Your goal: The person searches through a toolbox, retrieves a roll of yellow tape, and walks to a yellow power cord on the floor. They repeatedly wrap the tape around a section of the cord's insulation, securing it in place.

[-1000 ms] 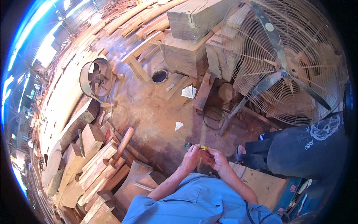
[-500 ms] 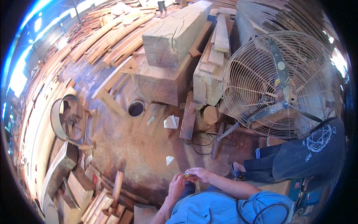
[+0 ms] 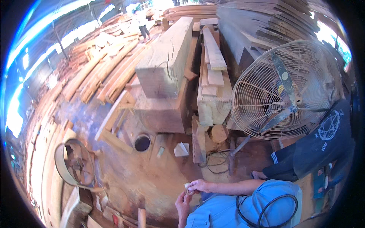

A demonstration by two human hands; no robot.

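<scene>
Low in front of my blue shirt, my two hands meet at the fingertips. My right hand [image 3: 199, 186] pinches a small pale object [image 3: 187, 186], too small to name. My left hand [image 3: 183, 203] is closed just below it, thumb and fingers pressed together beside the right fingers. Whatever sits between the left fingertips is hidden or too small to make out. A black cable [image 3: 243, 219] loops over the blue shirt [image 3: 220, 212].
A large caged fan [image 3: 287, 91] stands at right, beside a person in dark clothes [image 3: 323, 133]. Heavy timber beams [image 3: 163, 60] are stacked ahead. A band-shaped wheel [image 3: 74, 161] and planks lie left. A round hole [image 3: 142, 143] and crumpled white paper [image 3: 181, 149] are on the dusty floor.
My view has tilted up, so the beams and floor sit lower in the picture. My hands stay together; the pale object now shows above the right fingertips. A distant person shows more fully.
</scene>
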